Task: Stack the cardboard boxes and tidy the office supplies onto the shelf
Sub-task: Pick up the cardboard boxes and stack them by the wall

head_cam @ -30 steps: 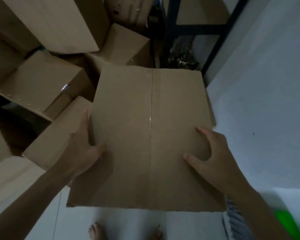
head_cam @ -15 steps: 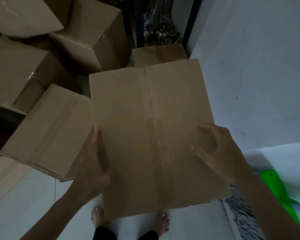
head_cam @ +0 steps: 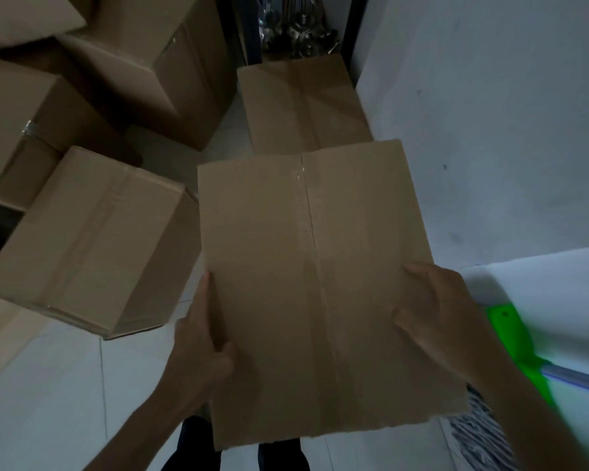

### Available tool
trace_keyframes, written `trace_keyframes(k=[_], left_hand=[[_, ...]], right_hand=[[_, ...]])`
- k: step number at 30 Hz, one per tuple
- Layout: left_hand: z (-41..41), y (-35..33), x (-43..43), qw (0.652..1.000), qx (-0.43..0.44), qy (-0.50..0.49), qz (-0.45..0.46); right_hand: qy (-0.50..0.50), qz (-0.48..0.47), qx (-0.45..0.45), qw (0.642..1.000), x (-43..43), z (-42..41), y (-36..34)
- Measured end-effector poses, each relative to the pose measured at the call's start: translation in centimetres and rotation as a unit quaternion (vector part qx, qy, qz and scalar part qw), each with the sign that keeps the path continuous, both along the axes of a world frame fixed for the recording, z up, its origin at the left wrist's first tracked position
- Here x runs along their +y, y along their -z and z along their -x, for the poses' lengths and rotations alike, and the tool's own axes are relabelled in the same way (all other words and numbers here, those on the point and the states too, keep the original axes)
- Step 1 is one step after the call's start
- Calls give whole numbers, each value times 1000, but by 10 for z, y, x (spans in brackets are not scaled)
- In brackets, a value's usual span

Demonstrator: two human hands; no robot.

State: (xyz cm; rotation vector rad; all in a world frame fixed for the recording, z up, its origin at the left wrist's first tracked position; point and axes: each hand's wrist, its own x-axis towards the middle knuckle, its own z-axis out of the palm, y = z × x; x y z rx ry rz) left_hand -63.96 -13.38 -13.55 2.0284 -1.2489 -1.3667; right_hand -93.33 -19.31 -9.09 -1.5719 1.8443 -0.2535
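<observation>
Fingers (head_cam: 202,297) of the left hand (head_cam: 201,351) lie pressed together along the left side of a taped cardboard box (head_cam: 306,283), the thumb hooked over its top face. The right hand (head_cam: 446,321) grips the box's right edge, fingers curled onto the top and thumb spread apart from them. The box is held between the two hands above a pale tiled floor (head_cam: 48,385), its top seam sealed with clear tape and its near edge ragged. Just beyond the held box a second sealed carton (head_cam: 303,107) sits on the floor; whether the two touch cannot be told. Close to the left of the held box rests a tilted carton (head_cam: 92,243), and farther left and beyond it more cartons (head_cam: 143,62) are heaped together. Past the second carton, dark shelf uprights (head_cam: 235,39) frame a cluster of metal items (head_cam: 296,25), too dim to identify. A white wall (head_cam: 490,113) runs along the right of the held box. Near its lower right corner a bright green mop head (head_cam: 510,334) with a metal handle (head_cam: 575,377) lies above grey-and-white strands (head_cam: 480,433). Dark trouser legs (head_cam: 279,457) show beneath the held box's near edge.
</observation>
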Motion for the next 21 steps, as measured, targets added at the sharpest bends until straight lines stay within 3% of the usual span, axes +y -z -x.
trace_keyframes(k=[9,16,21], left_hand=[[4,78,-3,996,-3,3,-92],[15,141,-31,994,-18,44,-99],[24,176,-40,997,-39,16,-70]], right_hand=[[7,-126,-1,992,-17,6,74],[48,-164,-40,984,-35,10,149],[26,-169,-33,985,-38,12,204]])
